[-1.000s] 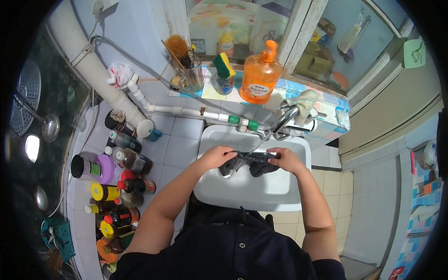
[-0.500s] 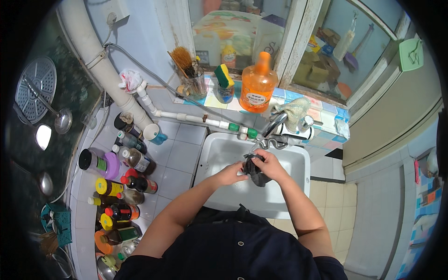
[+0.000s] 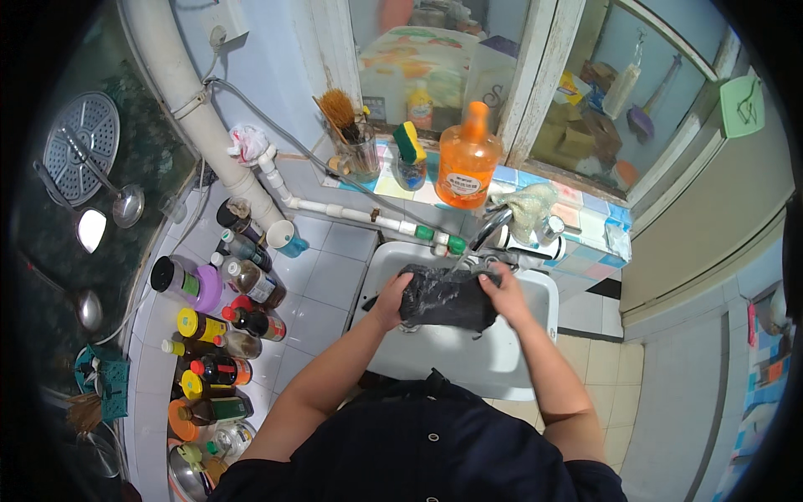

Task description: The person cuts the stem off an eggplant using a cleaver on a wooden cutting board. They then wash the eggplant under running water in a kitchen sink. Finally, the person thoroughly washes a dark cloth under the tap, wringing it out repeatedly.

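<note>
A dark grey cloth (image 3: 449,303) is stretched out flat between my hands over the white sink (image 3: 468,366). My left hand (image 3: 390,303) grips its left end, and my right hand (image 3: 507,294) is closed on the right end. Above the cloth reaches the chrome faucet (image 3: 490,228), with a thin stream of water coming down onto the fabric. Wet, shiny streaks show on the cloth's upper side. Most of the fingers on both hands are hidden behind it.
On the tiled ledge behind the sink stand an orange bottle (image 3: 467,163), a glass with a sponge (image 3: 410,159) and a glass holding a brush (image 3: 338,113). A light cloth (image 3: 532,207) drapes by the faucet. Several sauce bottles (image 3: 220,370) crowd the left counter.
The cloth was bunched up between both hands and is now spread wide. My hands have moved apart, the left one leftward and the right one slightly rightward. The view has shifted a little.
</note>
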The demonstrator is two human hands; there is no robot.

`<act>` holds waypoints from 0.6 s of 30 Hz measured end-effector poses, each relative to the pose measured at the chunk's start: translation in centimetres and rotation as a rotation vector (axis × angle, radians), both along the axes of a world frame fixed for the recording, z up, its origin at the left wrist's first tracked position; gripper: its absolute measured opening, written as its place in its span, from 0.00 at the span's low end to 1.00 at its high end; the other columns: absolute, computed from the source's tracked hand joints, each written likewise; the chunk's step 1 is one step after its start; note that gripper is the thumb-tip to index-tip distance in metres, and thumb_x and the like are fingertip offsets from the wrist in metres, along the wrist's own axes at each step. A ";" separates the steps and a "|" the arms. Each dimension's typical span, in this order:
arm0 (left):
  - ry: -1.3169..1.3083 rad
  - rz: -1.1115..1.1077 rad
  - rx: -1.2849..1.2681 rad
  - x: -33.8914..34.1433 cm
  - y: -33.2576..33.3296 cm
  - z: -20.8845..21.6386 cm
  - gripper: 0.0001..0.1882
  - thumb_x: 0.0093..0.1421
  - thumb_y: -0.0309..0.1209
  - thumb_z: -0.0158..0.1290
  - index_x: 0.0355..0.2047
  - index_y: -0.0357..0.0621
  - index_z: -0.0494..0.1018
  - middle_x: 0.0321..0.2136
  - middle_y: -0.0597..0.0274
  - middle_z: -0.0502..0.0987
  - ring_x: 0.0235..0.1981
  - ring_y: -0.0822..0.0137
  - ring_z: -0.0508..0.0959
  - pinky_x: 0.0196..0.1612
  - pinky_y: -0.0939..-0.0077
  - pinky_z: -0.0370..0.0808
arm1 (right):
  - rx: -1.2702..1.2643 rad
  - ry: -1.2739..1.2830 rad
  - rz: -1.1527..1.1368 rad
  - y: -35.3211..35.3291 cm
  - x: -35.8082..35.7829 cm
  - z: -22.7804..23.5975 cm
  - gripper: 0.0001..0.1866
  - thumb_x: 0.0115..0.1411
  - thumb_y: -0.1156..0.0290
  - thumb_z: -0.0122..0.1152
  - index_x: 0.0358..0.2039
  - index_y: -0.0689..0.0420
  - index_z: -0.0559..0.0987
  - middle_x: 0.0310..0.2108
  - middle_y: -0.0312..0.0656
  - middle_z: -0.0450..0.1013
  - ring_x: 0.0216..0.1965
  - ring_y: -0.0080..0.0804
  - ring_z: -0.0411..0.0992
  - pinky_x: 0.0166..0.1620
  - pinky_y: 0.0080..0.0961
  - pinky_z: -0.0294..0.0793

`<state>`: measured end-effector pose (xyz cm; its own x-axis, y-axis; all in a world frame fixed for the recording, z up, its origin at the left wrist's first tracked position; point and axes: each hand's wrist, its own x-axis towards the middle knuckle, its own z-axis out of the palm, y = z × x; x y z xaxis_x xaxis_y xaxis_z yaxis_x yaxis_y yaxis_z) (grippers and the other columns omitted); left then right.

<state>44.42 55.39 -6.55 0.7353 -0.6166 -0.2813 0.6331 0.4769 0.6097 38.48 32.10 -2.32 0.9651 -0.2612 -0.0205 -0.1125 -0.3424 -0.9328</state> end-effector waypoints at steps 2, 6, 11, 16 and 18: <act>0.007 0.021 -0.122 0.0 -1.3 0.7 0.27 0.64 0.45 0.28 0.50 0.36 0.63 0.44 0.55 0.71 0.49 0.61 0.70 0.53 0.65 0.65 | 0.022 -0.034 0.124 2.9 0.1 -0.8 0.12 0.58 0.70 0.52 0.42 0.59 0.73 0.33 0.39 0.71 0.34 0.27 0.66 0.41 0.24 0.66; 0.130 0.030 -0.240 0.5 -3.0 2.0 0.30 0.65 0.51 0.23 0.54 0.39 0.57 0.52 0.54 0.64 0.52 0.59 0.66 0.56 0.63 0.60 | -0.444 -0.468 0.229 9.0 -0.7 0.1 0.26 0.50 0.71 0.56 0.52 0.46 0.69 0.59 0.45 0.53 0.60 0.51 0.47 0.59 0.46 0.44; 0.140 0.175 -0.157 -1.7 -5.5 0.3 0.21 0.65 0.41 0.34 0.54 0.44 0.58 0.53 0.57 0.64 0.53 0.62 0.65 0.56 0.66 0.60 | -0.218 -0.184 -0.026 8.8 4.7 -3.9 0.33 0.54 0.67 0.53 0.60 0.50 0.56 0.61 0.55 0.47 0.63 0.55 0.42 0.61 0.47 0.39; 0.119 0.144 0.170 -1.2 -5.3 0.4 0.19 0.65 0.39 0.35 0.52 0.42 0.61 0.48 0.59 0.68 0.48 0.66 0.69 0.52 0.68 0.65 | 0.350 -0.139 0.018 9.7 3.6 -4.8 0.31 0.58 0.68 0.48 0.61 0.57 0.52 0.59 0.56 0.52 0.61 0.52 0.47 0.61 0.35 0.46; 0.089 0.114 0.152 -0.5 -5.3 -0.2 0.16 0.64 0.38 0.38 0.48 0.46 0.64 0.42 0.62 0.70 0.43 0.68 0.71 0.48 0.70 0.68 | 0.128 -0.041 0.070 9.4 3.6 -7.3 0.31 0.58 0.68 0.47 0.61 0.59 0.51 0.61 0.54 0.46 0.63 0.49 0.44 0.62 0.30 0.44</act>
